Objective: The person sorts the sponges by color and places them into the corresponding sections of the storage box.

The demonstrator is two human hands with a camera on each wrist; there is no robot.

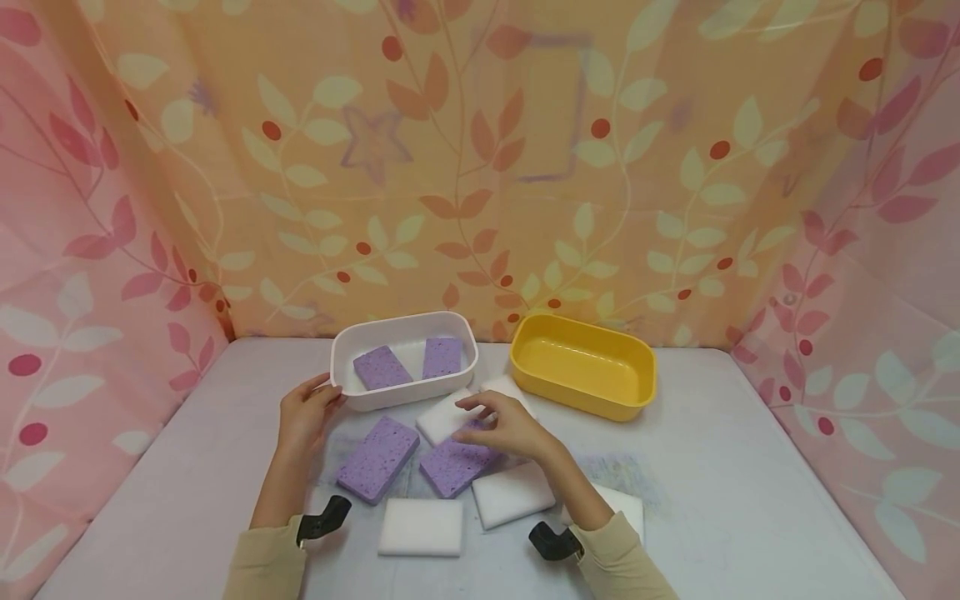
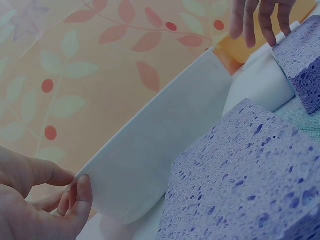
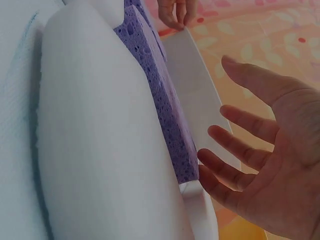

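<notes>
No words, labels, brands or numbers can be read, but on the patterned backdrop (image 1: 480,200) a purple star outline (image 1: 377,143) is seen drawn above the white tray (image 1: 405,397), and a purple rectangular outline (image 1: 581,104) above and right of it.

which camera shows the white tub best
The head view: the white tub shows nearly whole, inside included. The left wrist view shows mainly its outer wall, pinched by the left hand; the right wrist view only part, behind a purple sponge.

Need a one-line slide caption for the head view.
Left hand pinches the white tray holding two purple sponges; right hand over a loose purple sponge, yellow tray beyond.
</notes>
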